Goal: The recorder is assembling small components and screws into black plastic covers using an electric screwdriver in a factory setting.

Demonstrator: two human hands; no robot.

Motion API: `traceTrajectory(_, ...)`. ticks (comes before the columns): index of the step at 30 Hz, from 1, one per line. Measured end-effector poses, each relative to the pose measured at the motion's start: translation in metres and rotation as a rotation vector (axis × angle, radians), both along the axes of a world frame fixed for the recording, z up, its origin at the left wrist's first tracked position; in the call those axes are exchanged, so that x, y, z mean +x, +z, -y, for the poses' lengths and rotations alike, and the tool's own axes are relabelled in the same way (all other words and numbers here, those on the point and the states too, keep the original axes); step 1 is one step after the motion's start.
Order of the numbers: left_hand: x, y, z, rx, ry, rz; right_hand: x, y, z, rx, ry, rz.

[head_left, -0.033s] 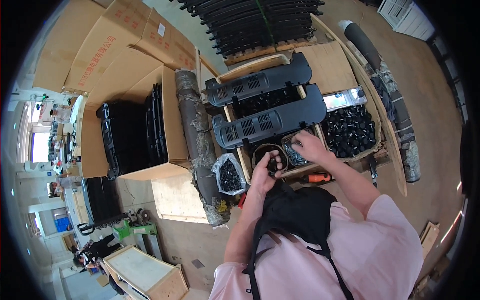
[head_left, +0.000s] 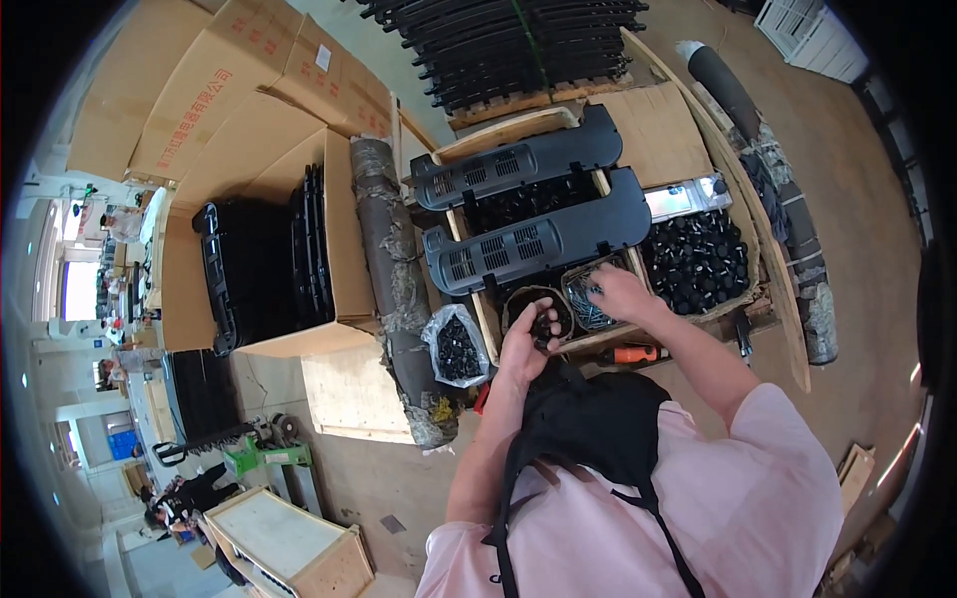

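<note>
Left hand (head_left: 530, 339) is curled abt half-closed round a few small black parts, held just over the near rim of the round tub (head_left: 520, 302); right hand (head_left: 620, 292) lies flat, fingers spread, dipped into the box of grey screws (head_left: 588, 299) just right of that tub, but what it grips, if anything, can't tell. Key relation: screws sit directly under the right hand and just right-and-far of the left, so right is nearer; the two long dark vented panels (head_left: 538, 242) run left-right just beyond both; orange tool (head_left: 636, 354) nearer the body.
</note>
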State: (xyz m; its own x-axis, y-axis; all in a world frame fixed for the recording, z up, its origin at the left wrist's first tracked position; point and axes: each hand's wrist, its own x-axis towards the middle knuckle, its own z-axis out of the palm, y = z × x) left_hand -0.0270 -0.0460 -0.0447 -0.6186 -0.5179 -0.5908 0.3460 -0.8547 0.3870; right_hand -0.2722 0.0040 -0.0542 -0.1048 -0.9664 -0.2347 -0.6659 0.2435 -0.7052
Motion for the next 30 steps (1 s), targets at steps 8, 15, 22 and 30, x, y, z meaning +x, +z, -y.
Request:
traceTrajectory(8,-0.001,-0.003,0.0,-0.016,0.055,0.099,0.016,-0.032,0.006,0.169,0.457,-0.425)
traceTrajectory(15,-0.007,0.001,-0.004,-0.153,0.005,0.15,-0.003,-0.063,0.005,0.129,0.612,-0.386)
traceTrajectory(22,-0.01,0.005,-0.005,-0.177,-0.007,0.263,-0.007,-0.047,0.014,0.08,0.348,-0.281)
traceTrajectory(30,-0.012,0.003,-0.007,-0.232,-0.029,0.217,-0.019,-0.035,0.021,0.363,-0.114,0.628)
